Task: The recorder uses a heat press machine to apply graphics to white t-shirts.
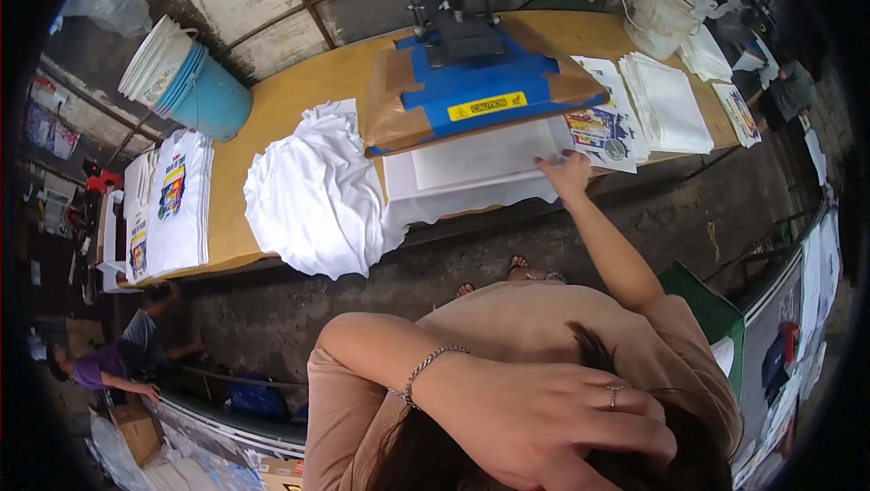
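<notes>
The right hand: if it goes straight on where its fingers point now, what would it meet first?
Most likely the right hand would meet the white sheet on the white cloth; the blue press plate hangs above, at an unclear height.

I see soft light on the crumpled white fabric pile (313, 187); the blue-and-brown press (521, 78) shades the draped white cloth (453, 205); the yellow-brown tabletop (228, 187) bows toward black edges.

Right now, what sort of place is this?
Probably a fabric-printing workshop: a heat press, a heap of plain white cloth beside it, and a stack of white cloth with colourful prints.
</notes>
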Demonstrator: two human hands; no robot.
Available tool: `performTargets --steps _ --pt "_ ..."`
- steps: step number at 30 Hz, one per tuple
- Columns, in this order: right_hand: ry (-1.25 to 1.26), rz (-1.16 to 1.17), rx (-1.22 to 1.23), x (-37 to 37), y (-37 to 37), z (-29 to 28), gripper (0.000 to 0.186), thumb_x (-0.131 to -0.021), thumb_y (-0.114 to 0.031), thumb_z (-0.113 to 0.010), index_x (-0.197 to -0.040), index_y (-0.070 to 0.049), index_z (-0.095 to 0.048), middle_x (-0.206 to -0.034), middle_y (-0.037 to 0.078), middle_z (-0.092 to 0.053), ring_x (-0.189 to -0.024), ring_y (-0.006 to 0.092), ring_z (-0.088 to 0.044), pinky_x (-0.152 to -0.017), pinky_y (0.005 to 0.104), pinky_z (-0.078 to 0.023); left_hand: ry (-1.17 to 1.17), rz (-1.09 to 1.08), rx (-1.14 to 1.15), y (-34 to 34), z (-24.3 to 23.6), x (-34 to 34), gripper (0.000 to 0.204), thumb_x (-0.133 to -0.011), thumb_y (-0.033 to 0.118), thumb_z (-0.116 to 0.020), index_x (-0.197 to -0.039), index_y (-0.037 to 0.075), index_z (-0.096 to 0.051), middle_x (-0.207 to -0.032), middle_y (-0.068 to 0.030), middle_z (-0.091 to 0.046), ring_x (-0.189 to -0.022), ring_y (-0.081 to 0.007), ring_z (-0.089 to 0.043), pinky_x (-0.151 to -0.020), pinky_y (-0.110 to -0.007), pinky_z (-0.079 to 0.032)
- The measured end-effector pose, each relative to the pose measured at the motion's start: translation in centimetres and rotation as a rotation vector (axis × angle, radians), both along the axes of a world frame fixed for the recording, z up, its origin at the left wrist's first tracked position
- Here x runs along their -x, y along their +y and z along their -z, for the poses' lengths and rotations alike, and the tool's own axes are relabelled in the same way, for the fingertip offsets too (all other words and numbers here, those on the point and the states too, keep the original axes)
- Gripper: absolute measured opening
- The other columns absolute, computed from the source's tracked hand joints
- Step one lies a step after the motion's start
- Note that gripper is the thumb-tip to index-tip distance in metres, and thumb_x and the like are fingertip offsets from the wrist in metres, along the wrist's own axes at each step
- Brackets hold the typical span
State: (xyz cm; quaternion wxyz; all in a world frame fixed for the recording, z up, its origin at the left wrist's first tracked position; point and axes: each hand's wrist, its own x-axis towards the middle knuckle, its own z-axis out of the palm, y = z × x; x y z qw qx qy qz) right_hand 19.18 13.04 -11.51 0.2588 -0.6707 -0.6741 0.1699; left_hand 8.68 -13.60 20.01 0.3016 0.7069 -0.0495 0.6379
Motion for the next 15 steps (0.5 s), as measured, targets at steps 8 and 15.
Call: performTargets --steps 8,15 --pt "0.197 -0.136 0.21 3.1 3.2 0.1 0.051 -0.073 -0.031 -0.07 -0.111 0.0 -0.059 -0.107 0.019 -0.062 -0.101 0.0334 -0.059 -0.089 0.0434 -0.045 0.338 0.032 -0.019 4.0 0.6 -1.8 0.026 -0.083 0.01 -0.062 -0.108 0.017 -0.059 -0.113 -0.0148 -0.055 -0.097 -0.0307 -0.058 -0.073 -0.035 -0.048" --pt "0.849 -0.083 -0.009 -12.4 18.6 3.4 0.045 -0.078 -0.006 -0.066 -0.121 0.0 -0.052 -0.091 0.013 -0.068 -0.076 0.0183 -0.063 -0.068 0.0313 -0.05 0.697 0.11 0.111 14.3 0.8 -6.7 0.027 -0.083 0.014 -0.064 -0.108 0.006 -0.061 -0.112 -0.0137 -0.058 -0.106 -0.0298 -0.059 -0.083 -0.037 -0.049"
